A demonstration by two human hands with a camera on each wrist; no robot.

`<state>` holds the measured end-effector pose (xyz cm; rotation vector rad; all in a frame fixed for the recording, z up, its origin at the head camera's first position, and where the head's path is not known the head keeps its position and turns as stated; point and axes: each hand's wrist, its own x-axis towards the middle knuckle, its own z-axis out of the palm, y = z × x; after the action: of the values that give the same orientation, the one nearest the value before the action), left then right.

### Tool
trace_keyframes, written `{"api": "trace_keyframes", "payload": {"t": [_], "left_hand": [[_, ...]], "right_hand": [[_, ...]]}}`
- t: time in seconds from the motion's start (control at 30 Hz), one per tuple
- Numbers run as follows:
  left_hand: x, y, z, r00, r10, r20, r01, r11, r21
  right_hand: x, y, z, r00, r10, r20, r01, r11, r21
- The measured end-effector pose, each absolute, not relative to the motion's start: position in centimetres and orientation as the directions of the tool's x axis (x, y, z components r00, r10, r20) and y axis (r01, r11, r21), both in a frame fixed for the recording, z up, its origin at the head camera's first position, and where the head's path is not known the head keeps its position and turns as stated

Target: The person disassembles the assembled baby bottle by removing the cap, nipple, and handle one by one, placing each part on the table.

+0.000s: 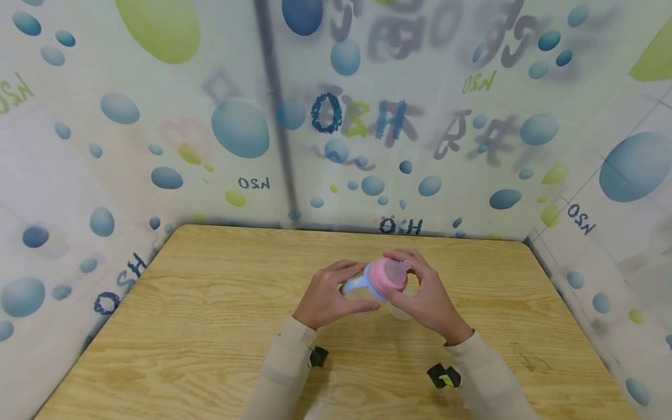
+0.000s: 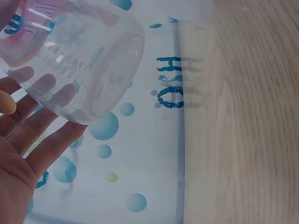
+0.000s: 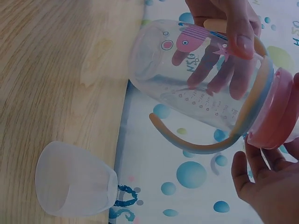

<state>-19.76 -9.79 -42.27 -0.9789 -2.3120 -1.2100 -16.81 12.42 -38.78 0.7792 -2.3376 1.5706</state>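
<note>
bottle: i see a clear baby bottle [image 1: 375,287] with handles, held tilted above the desk [image 1: 210,326].
left grip: left hand [image 1: 328,294] curled round the bottle's body.
right grip: right hand [image 1: 425,294] gripping the pink collar [image 3: 273,114].
cap: frosted cap [image 3: 74,186] lies on the desk, apart.
step: i judge the collar is being twisted.
next: calls for steady counter-hold.

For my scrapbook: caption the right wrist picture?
Two hands tilt a clear baby bottle with a pink collar above its cap.
</note>
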Motion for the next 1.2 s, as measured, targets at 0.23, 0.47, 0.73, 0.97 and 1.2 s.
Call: {"api": "trace_keyframes", "payload": {"t": [0.23, 0.47, 0.73, 0.97, 1.2], "left_hand": [[-19.6, -9.8, -42.1, -0.709, 0.409, 0.575, 0.705, 0.435, 0.560], [-19.6, -9.9, -42.2, -0.707, 0.407, 0.578, 0.707, 0.421, 0.569], [-19.5, -9.8, -42.1, -0.694, 0.367, 0.620, 0.711, 0.488, 0.507], [-19.5, -9.7, -42.1, -0.679, 0.352, 0.645, 0.701, 0.570, 0.428], [-19.5, -9.7, -42.1, -0.677, 0.354, 0.645, 0.700, 0.580, 0.416]], "right_hand": [[-16.8, 12.4, -38.9, -0.831, -0.323, 0.454, -0.536, 0.246, -0.808], [-16.8, 12.4, -38.9, -0.827, -0.328, 0.457, -0.544, 0.259, -0.798], [-16.6, 11.5, -38.9, -0.906, -0.094, 0.413, -0.405, 0.476, -0.780], [-16.6, 10.6, -39.0, -0.909, 0.028, 0.416, -0.337, 0.538, -0.772], [-16.5, 10.5, -38.9, -0.904, -0.006, 0.427, -0.373, 0.498, -0.783]]}}
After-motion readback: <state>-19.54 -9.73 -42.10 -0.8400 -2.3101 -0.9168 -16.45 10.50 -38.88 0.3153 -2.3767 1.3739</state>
